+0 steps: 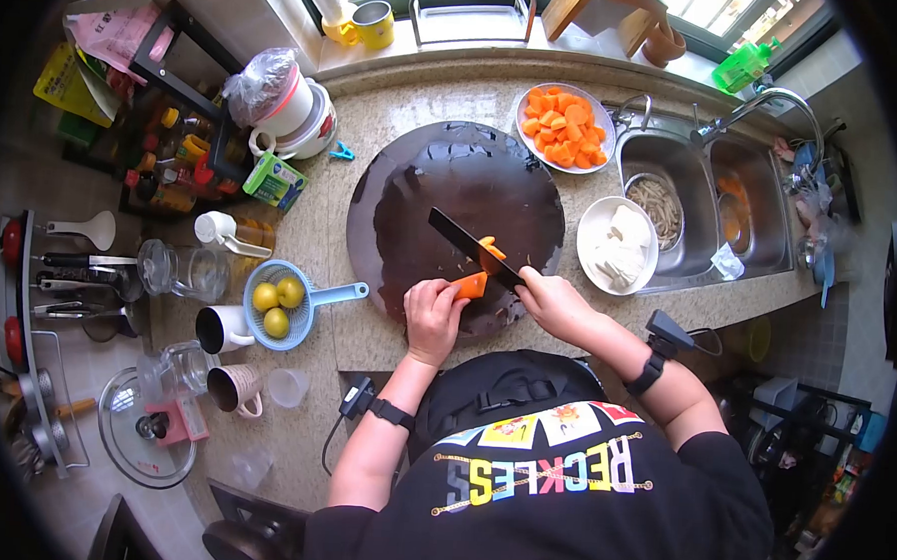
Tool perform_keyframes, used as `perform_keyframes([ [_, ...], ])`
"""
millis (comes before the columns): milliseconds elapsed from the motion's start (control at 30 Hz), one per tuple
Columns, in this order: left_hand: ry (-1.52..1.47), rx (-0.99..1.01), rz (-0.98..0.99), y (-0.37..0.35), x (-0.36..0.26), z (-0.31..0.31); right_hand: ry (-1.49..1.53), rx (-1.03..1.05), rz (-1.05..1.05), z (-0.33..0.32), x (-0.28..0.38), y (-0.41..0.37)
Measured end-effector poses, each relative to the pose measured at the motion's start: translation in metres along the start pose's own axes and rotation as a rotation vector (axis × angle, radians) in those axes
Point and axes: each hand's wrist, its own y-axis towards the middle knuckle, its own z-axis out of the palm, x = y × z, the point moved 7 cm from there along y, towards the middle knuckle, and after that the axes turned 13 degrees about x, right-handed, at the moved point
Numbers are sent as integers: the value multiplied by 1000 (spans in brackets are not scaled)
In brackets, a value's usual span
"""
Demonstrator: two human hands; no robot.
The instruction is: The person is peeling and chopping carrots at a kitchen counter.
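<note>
— Where are our hands?

— Both are over the near edge of the round dark cutting board (443, 180). Our left hand (432, 319) is curled, fingers down on a carrot piece (471, 285), pinning it to the board.

— And our right?

— Our right hand (556, 303) is wrapped tight around the handle of a black knife (465, 243). The blade runs from that hand toward the board's middle, and its edge sits in the carrot piece just beyond our left fingertips. A small orange offcut (490, 250) rests against the blade on its far side.

— So the carrot is on the board itself?

— Yes, near the edge closest to us, between our two hands.

— What else do we see around the board?

— Past its far right edge stands a plate (523, 103) heaped with carrot slices (567, 125). Just right of the board there is a white bowl (587, 226) of pale chunks, with the steel sink (688, 180) beyond it. Left of the board a blue strainer (256, 327) holds three yellow-green fruits (278, 306), and its handle points at the board. All of this rests on the speckled stone tabletop (375, 137).
</note>
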Motion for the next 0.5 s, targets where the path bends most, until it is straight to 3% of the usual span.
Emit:
perform_keyframes([
  [300,-44,-64,22,-1,5,2,-35,183,61,-2,6,-21],
  [500,-44,-73,39,1,4,3,-58,270,160,17,2,14],
])
